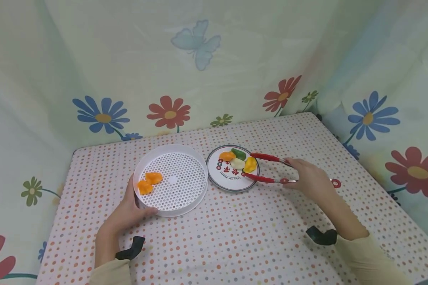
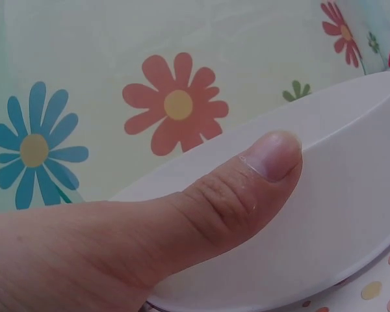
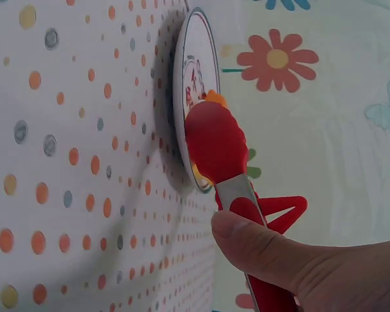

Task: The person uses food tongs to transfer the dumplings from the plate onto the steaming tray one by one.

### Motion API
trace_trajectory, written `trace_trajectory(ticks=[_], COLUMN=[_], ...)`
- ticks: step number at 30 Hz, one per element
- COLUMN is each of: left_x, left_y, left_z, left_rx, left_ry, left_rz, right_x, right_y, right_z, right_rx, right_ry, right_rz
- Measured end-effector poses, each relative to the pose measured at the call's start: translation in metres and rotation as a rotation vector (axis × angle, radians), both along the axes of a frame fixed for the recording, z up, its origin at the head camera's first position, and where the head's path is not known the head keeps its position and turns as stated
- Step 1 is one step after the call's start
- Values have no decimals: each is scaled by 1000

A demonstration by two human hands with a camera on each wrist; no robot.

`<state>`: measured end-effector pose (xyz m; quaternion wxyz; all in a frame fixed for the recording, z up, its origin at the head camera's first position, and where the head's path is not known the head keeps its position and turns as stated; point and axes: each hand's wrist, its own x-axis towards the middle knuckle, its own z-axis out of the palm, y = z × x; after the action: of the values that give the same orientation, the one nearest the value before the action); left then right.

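Sieve [image 1: 172,179] clasped by left grip [image 1: 129,209] holds two pieces [image 1: 153,177], plate [image 1: 226,182] four; right grip [image 1: 312,179] pinches tongs [image 1: 265,157].

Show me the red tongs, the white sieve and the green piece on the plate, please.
Red tongs [image 1: 266,157], head view: upper arm's red end.
White sieve [image 1: 185,174], head view: bare holed base.
Green piece [image 1: 239,154], head view: middle of its top.

A dotted tablecloth [image 1: 214,245] lies flat; behind it hangs a pale curtain [image 1: 135,51] — printed butterfly [image 1: 199,44], colourful flowers [image 1: 169,114].
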<state>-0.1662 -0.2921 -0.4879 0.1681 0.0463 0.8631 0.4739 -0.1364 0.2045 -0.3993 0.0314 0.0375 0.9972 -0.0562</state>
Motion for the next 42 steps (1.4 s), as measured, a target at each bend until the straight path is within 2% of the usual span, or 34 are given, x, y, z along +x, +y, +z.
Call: trace_trajectory(ticks=[8, 13, 23, 31, 42], left_x=[1, 2, 5, 8, -1], left_y=[7, 10, 10, 4, -1], left_z=[0, 3, 6, 3, 1], left_rx=[-16, -16, -6, -25, -53], left_ry=[2, 2, -12, -9, 18], left_rz=[-6, -6, 12, 8, -17], right_x=[-19, -28, -47, -50, -43], right_y=[5, 5, -7, -14, -9], right_z=[18, 29, 46, 47, 31], right_rx=[75, 125, 250, 281, 198], right_ry=[-82, -102, -137, -139, -76], right_rz=[94, 149, 190, 221, 237])
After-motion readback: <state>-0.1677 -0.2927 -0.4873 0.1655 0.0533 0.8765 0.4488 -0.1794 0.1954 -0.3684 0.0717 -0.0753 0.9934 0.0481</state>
